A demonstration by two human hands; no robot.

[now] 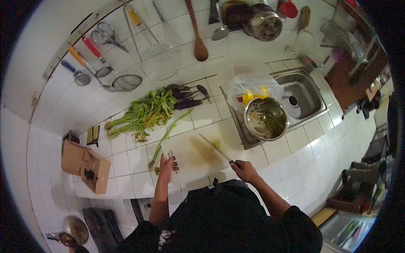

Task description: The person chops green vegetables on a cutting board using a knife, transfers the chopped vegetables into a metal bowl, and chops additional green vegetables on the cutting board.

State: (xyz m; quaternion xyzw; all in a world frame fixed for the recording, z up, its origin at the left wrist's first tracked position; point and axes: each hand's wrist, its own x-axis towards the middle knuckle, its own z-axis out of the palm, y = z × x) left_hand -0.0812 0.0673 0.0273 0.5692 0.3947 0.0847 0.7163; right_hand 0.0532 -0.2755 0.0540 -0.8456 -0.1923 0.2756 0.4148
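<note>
My right hand (pixel 245 171) is closed round the dark handle of a kitchen knife (pixel 214 147), whose blade points away and to the left over a white cutting board (pixel 192 160). A little heap of chopped green pieces (pixel 216 143) lies on the board beside the blade. At the board's left end, my left hand (pixel 165 169) has its fingers wrapped round the edge, which looks like a handle slot. A long green stalk (pixel 169 130) lies on the counter just beyond that hand.
Leafy greens (pixel 145 111) and dark purple eggplants (pixel 185 103) lie against the wall. A steel bowl (pixel 278 134) with chopped greens stands right, by a plastic bag (pixel 270 84) and the sink (pixel 310 90). An open cardboard box (pixel 101 175) sits left. Utensils hang above, including a wooden spoon (pixel 201 50).
</note>
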